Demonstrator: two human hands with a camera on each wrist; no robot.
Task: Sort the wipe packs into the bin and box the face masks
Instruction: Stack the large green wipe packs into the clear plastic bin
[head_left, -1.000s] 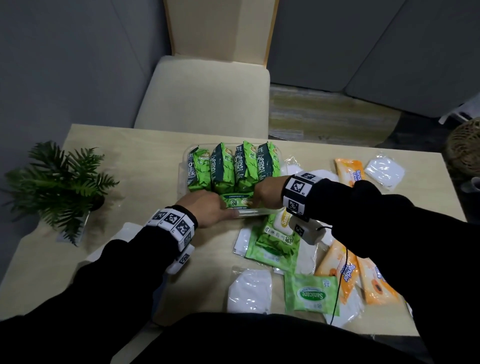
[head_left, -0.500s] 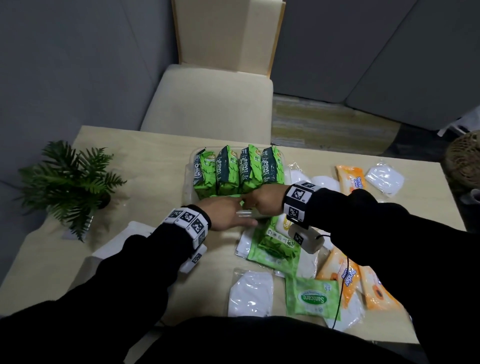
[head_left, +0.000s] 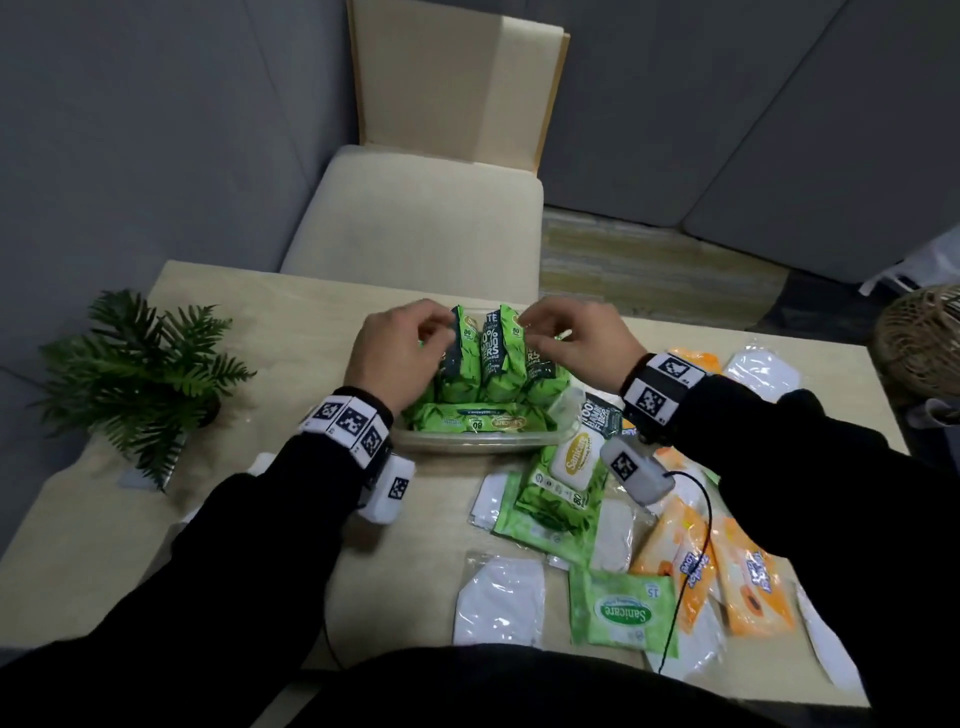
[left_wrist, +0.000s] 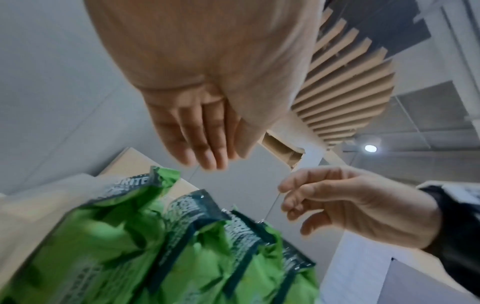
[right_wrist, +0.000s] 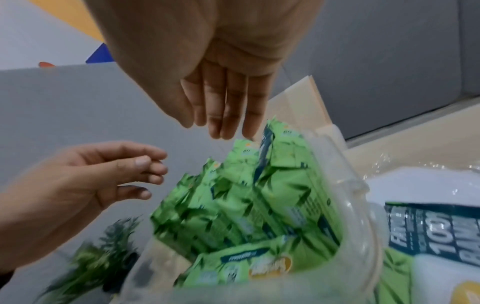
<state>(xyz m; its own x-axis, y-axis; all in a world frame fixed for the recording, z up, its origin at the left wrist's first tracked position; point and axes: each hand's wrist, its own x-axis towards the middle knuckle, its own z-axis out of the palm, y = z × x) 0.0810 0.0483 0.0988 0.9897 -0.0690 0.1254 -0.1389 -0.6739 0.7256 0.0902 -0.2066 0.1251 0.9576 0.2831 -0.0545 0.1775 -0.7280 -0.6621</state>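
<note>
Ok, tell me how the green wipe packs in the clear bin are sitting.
Mostly upright: the green wipe packs stand on end in a row inside the clear bin, with one more pack lying flat in front.

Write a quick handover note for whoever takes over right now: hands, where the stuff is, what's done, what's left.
Left hand and right hand: both over the clear bin, fingers loosely curled, holding nothing.
Done: green wipe packs stand upright in the bin, one more flat in front.
Left: green and orange wipe packs loose on the table; bagged face masks not boxed. No mask box identifiable.
</note>
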